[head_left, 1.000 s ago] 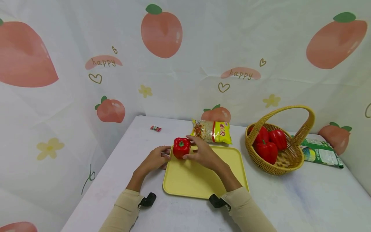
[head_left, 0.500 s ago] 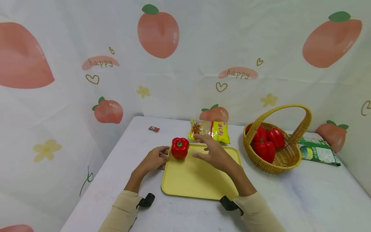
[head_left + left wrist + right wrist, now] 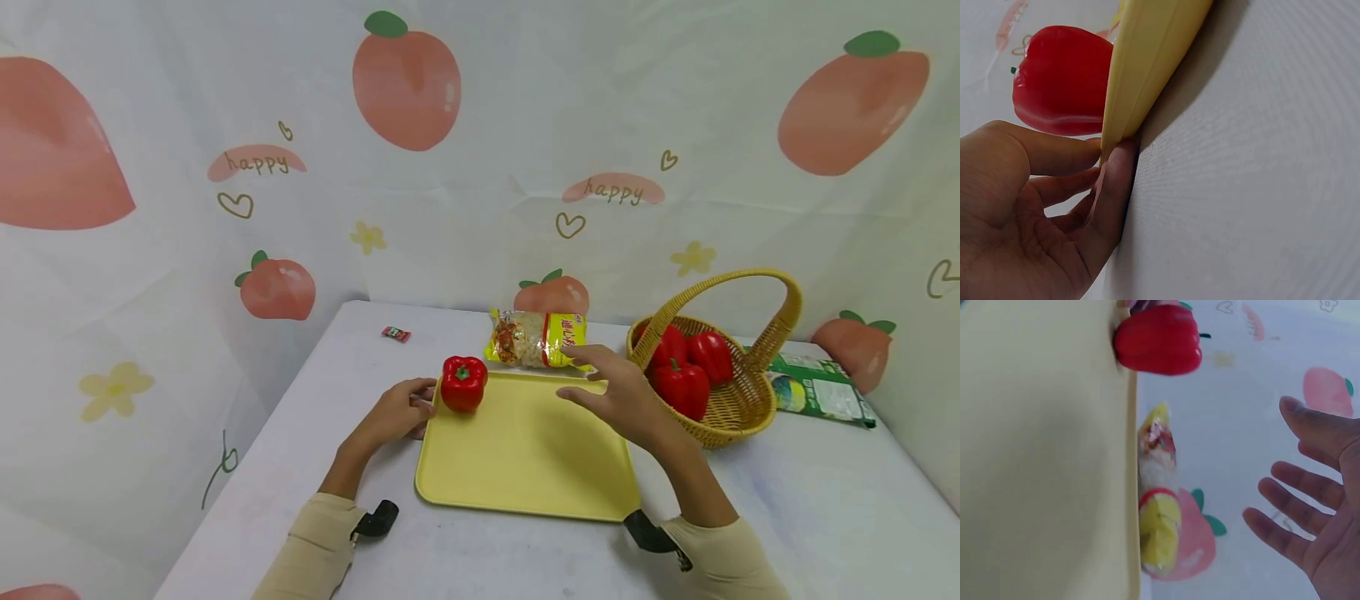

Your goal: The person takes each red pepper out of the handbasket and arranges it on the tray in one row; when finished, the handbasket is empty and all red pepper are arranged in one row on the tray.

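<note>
A red bell pepper (image 3: pixel 463 384) stands upright, stem up, on the far left corner of a yellow tray (image 3: pixel 517 454). My left hand (image 3: pixel 392 412) pinches the tray's left rim beside the pepper; in the left wrist view the thumb lies at the upper edge and the fingers (image 3: pixel 1113 194) reach underneath. Over the tray's right side hangs my right hand (image 3: pixel 628 402), fingers spread and holding nothing. The right wrist view shows its palm and the separated fingers (image 3: pixel 1297 503) apart from the tray and pepper.
A wicker basket (image 3: pixel 738 421) with a tall handle and several red bell peppers stands to the right. Behind the tray lies a yellow printed food bag (image 3: pixel 532 340). A small red packet (image 3: pixel 396 334) lies back left, and a green packet (image 3: pixel 825 392) is behind the basket.
My right hand has let go of the bell pepper and moved right, across the tray toward the basket. The pepper stays on the tray's corner, and my left hand keeps its place.
</note>
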Motion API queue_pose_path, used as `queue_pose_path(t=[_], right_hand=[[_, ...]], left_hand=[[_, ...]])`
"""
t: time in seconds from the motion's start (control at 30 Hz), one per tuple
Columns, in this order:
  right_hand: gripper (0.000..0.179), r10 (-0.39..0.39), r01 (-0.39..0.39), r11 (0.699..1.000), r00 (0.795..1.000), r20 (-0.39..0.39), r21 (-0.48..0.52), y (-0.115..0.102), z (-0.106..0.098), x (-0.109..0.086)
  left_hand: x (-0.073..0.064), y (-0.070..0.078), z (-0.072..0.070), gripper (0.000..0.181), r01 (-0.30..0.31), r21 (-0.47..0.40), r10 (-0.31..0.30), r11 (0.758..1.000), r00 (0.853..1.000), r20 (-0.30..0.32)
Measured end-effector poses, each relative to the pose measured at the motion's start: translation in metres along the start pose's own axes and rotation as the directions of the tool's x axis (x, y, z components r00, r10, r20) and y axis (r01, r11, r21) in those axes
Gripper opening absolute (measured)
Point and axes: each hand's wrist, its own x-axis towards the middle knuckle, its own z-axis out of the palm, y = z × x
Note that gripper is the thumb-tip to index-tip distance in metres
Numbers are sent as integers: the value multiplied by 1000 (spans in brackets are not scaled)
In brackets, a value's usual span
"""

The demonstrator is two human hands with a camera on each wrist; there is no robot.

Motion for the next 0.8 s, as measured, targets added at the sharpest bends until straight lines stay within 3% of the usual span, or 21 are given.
queue_pose_path(t=[0.17, 0.33, 0.5, 0.8], right_hand=[[56, 19, -21, 998, 999, -41, -58, 10, -20, -13], [50, -9, -10, 991, 990, -144, -137, 20, -36, -24], [49, -15, -15, 990, 978, -207, -141, 28, -47, -31], [45, 96, -133, 980, 966, -241, -144, 38, -65, -41]], left_hand=[[0, -1, 0, 56, 1, -4, -1, 1000, 1000, 1], [-1, 2, -1, 56, 6, -19, -5, 1000, 1000, 5], [-1, 1, 0, 56, 8, -26, -7, 1000, 1000, 8], [0, 0, 0, 56, 16, -41, -15, 999, 1000, 14]])
